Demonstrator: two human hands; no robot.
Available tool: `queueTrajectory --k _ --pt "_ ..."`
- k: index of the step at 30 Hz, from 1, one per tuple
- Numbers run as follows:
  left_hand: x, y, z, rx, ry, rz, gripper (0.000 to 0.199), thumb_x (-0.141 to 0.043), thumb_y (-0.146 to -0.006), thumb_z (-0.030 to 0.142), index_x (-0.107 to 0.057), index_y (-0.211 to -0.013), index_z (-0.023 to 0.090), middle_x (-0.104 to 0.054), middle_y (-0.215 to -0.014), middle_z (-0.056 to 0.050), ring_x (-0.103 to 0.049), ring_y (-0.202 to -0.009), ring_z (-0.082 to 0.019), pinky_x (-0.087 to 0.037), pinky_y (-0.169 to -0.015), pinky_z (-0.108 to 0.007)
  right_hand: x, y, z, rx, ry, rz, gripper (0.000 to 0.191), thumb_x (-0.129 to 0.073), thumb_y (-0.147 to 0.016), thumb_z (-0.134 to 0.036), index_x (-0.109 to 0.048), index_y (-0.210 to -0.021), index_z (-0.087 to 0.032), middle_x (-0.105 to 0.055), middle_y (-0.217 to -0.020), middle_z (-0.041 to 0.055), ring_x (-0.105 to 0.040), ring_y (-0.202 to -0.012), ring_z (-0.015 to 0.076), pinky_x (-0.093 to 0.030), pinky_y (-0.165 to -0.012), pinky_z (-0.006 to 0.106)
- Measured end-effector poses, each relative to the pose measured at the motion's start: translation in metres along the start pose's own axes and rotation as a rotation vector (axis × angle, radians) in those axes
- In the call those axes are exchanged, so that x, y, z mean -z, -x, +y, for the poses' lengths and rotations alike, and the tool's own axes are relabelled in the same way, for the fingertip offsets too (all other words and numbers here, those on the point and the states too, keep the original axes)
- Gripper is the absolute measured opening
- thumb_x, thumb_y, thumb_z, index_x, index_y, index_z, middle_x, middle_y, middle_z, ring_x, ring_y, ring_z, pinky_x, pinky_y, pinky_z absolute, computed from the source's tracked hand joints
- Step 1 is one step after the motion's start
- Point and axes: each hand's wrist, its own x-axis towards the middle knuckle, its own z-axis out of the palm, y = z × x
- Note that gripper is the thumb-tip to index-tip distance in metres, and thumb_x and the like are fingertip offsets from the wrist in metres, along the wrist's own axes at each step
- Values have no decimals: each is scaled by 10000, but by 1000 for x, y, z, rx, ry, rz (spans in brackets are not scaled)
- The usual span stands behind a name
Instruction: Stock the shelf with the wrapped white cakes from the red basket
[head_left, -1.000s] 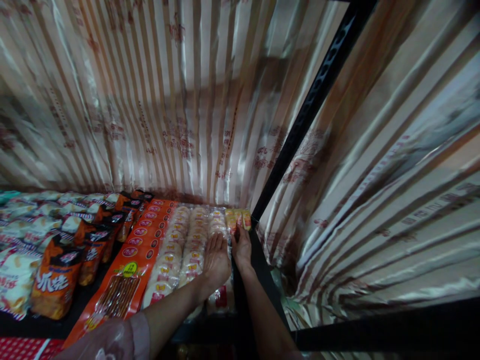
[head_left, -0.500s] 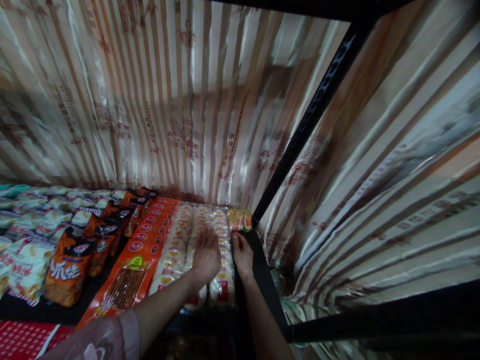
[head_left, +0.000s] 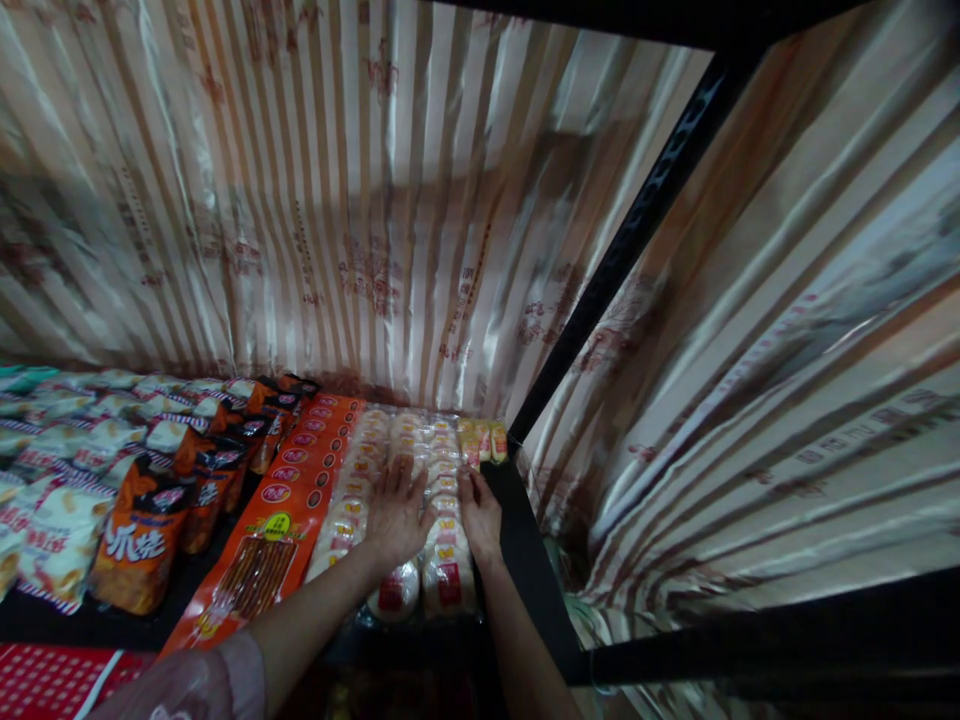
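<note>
Clear packs of round pale cakes (head_left: 448,560) lie in lengthwise rows on the dark shelf. My left hand (head_left: 397,512) rests palm down on the middle row, its fingers spread and pointing to the back. My right hand (head_left: 480,510) touches the right edge of the rightmost row, fingers bent close together; nothing shows in it. Small yellow packets (head_left: 484,440) sit behind my right hand at the back corner. Left of the cakes lies a long orange pack of brown sticks (head_left: 259,555).
Orange-and-black snack bags (head_left: 139,540) and white snack bags (head_left: 56,535) fill the shelf's left side. A black metal post (head_left: 622,240) rises at the back right corner. Striped shiny sheeting (head_left: 420,200) hangs behind. Red checked cloth (head_left: 52,680) shows at lower left.
My left hand has shifted slightly left and its fingers have spread over the middle row. My right hand has moved a little left, against the right row. The view has shifted slightly.
</note>
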Motion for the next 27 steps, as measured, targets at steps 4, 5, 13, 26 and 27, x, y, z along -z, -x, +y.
queueTrajectory --k 4,5,13,26,27 --pt "0 0 0 0 2 -1 514 -429 -857 457 -483 -1311 221 -334 -1460 -111 -251 -1364 -303 -222 -1098 -499 -3 0 1 -23 46 0 549 -408 -807 -557 -633 -1138 -180 -666 -1118 97 -610 -1041 255 -456 -903 362" --pt "0 0 0 4 2 2 505 -427 -859 453 -491 -1304 224 -339 -1458 -107 -258 -1361 -304 -217 -1099 -503 -4 0 2 -23 53 0 548 -407 -807 -559 -639 -1128 -181 -667 -1115 97 -611 -1038 258 -455 -901 365" --pt "0 0 -1 -4 24 -9 498 -447 -852 430 -507 -1292 204 -344 -1454 -108 -259 -1361 -303 -210 -1107 -497 -10 2 4 32 11 50 558 -413 -809 -554 -663 -1093 -145 -675 -1092 119 -625 -1008 238 -464 -879 314" --pt "7 1 -6 4 20 -31 486 -443 -852 401 -508 -1290 201 -325 -1461 -107 -255 -1365 -296 -194 -1116 -493 -20 5 5 49 8 82 529 -414 -813 -547 -673 -1051 -152 -685 -1062 112 -633 -972 232 -464 -861 311" --pt "6 2 -6 2 21 -27 486 -443 -851 397 -506 -1292 201 -323 -1462 -108 -255 -1365 -295 -192 -1117 -492 -21 5 5 44 17 83 536 -408 -814 -548 -670 -1055 -147 -682 -1067 119 -631 -975 235 -461 -866 314"
